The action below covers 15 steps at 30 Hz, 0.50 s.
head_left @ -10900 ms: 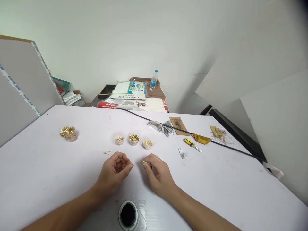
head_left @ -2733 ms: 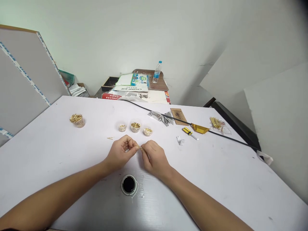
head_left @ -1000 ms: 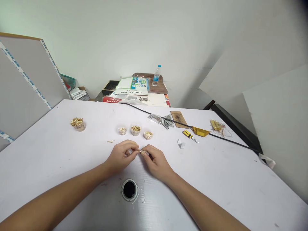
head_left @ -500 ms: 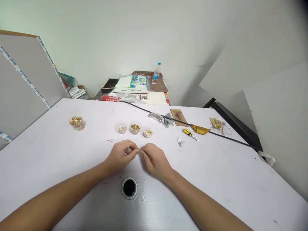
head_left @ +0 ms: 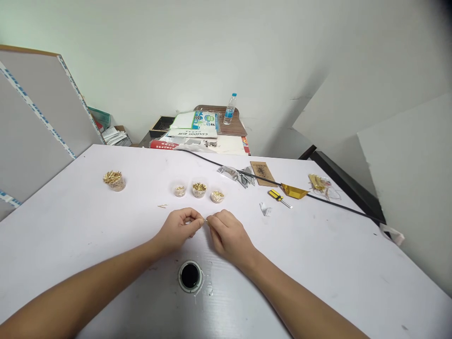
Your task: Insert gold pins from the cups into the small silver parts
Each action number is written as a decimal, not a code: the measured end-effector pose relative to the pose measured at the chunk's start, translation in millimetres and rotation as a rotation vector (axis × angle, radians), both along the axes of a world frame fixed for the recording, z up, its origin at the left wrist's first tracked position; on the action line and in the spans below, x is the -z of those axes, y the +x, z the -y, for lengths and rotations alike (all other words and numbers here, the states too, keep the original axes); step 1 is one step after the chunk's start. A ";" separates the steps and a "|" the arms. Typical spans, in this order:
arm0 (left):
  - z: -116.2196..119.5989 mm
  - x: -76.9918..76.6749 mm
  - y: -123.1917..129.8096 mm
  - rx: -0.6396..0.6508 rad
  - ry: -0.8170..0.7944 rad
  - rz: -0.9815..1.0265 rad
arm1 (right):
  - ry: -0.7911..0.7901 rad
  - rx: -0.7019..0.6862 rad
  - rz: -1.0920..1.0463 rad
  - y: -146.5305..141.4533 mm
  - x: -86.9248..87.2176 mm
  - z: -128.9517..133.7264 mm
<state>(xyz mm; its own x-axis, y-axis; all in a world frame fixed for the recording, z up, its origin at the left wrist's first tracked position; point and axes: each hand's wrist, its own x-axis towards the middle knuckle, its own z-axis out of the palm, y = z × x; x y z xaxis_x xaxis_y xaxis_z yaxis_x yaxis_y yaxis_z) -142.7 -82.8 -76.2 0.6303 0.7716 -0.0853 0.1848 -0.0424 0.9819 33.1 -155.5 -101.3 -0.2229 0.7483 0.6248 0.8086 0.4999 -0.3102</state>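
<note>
My left hand [head_left: 179, 229] and my right hand [head_left: 230, 235] meet fingertip to fingertip above the white table [head_left: 134, 301]. Between their pinched fingers is a tiny gold-coloured pin [head_left: 205, 220], mostly covered by the fingers. Just beyond the hands stand three small clear cups of gold-coloured pieces: a left cup [head_left: 180, 190], a middle cup [head_left: 199, 189] and a right cup [head_left: 217, 196]. A fuller cup of longer gold pins [head_left: 115, 180] is farther left. Thin loose pins [head_left: 162, 205] lie near my left hand. Nearer to me is a round container with black contents [head_left: 189, 276].
A yellow-black screwdriver [head_left: 280, 198], a brown card [head_left: 263, 173], silver packets [head_left: 229, 173] and a black cable [head_left: 339, 204] lie at the right and back. Bagged gold parts [head_left: 318, 182] are farther right. Behind the table, a water bottle [head_left: 229, 109] stands on a brown tray [head_left: 236, 128].
My right hand's fingers have curled slightly more over the small pin. Both hands otherwise stay nearly where they were, and the objects on the table have not moved.
</note>
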 end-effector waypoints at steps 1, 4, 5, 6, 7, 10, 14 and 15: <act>0.1 -0.3 -0.1 0.005 -0.023 0.010 | 0.022 -0.004 0.037 0.5 -0.2 -0.2; 0.5 -0.7 -0.8 0.009 -0.029 0.016 | 0.058 -0.018 0.118 1.1 -1.7 -0.4; 0.7 -0.7 -1.2 0.010 -0.013 0.011 | 0.044 -0.022 0.105 0.9 -2.3 -0.3; 0.9 -0.6 -1.6 0.011 0.010 0.005 | 0.018 -0.027 0.067 0.3 -3.0 0.0; 1.1 -0.4 -1.9 0.010 0.043 -0.002 | -0.016 -0.034 0.008 -0.6 -3.7 0.3; 1.5 -0.1 -2.9 0.003 0.199 -0.013 | -0.134 -0.043 -0.225 -4.0 -5.7 1.1; 1.6 -0.7 -3.5 -0.010 0.444 -0.031 | -0.248 -0.028 -0.428 -7.6 -7.0 0.9; 1.8 -1.1 -3.5 -0.012 0.492 -0.038 | -0.269 -0.027 -0.459 -8.3 -6.8 0.7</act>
